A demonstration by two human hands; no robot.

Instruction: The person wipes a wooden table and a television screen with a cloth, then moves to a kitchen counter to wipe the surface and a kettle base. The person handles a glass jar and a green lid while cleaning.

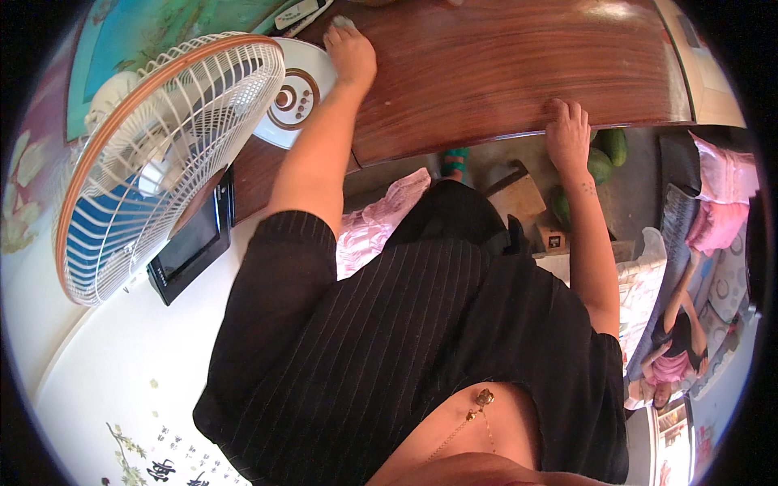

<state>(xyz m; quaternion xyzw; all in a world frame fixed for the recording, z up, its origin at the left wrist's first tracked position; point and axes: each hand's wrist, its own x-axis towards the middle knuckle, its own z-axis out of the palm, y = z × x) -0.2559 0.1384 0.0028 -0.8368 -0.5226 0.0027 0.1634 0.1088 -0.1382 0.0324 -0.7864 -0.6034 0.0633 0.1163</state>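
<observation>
My left hand (354, 58) is over the far left part of a glossy wood-grain table (474, 67), its fingers closed on a small crumpled greyish-white cloth (344, 23). That forearm passes over the edge of the round white base (316, 61) of an electric fan. At the table's front edge lies my right hand (568, 136), fingertips on the wood and nothing visible in its grasp. The fan's wire cage (164, 176), rimmed in orange-brown, leans close to my left arm.
White remote-like devices (301, 15) lie beyond the fan base. A black-framed screen (191, 246) stands behind the fan. Below the table are green melons (598, 167), a cardboard box (516, 197) and pink cloth (389, 212). On the right, another person (674, 346) is on a sofa.
</observation>
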